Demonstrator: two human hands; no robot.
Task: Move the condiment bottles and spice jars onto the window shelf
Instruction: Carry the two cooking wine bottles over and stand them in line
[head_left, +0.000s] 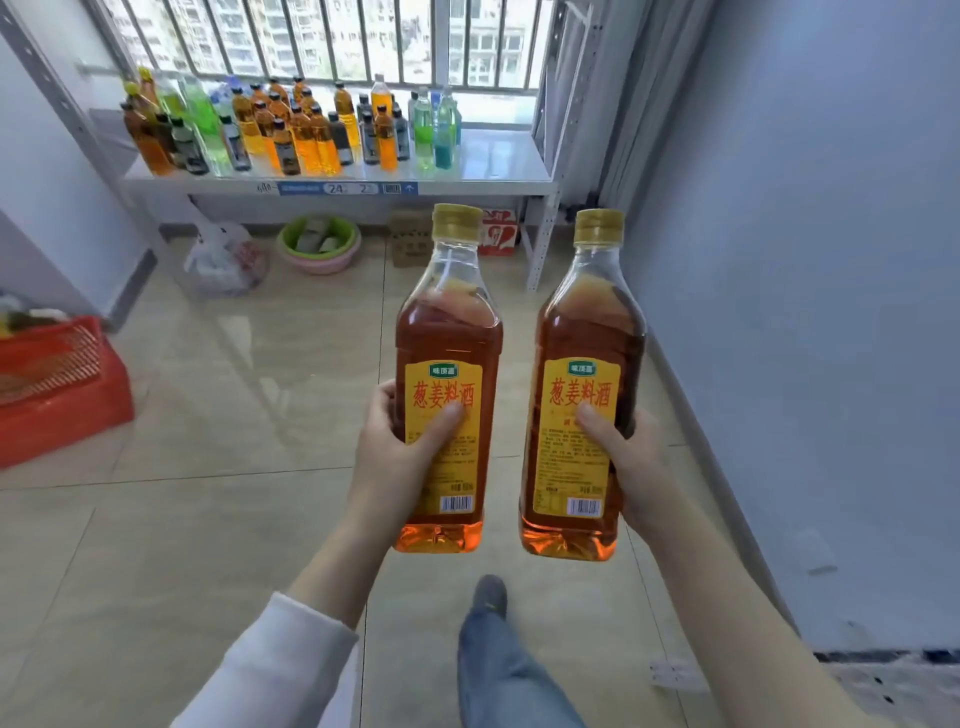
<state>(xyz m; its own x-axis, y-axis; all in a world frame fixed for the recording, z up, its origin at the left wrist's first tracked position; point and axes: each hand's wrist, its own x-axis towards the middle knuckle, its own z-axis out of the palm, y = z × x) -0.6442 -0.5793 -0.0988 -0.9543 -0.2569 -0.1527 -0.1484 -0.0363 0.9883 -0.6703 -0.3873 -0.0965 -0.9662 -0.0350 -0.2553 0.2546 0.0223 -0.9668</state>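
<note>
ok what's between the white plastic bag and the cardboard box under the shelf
A green-and-pink basin sitting on the floor; the head view shows it.

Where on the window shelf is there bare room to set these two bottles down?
The shelf is bare at its right end, between the blue-green bottles and the right post. From there leftward the orange and dark bottles crowd it, leaving only a thin front strip.
</note>
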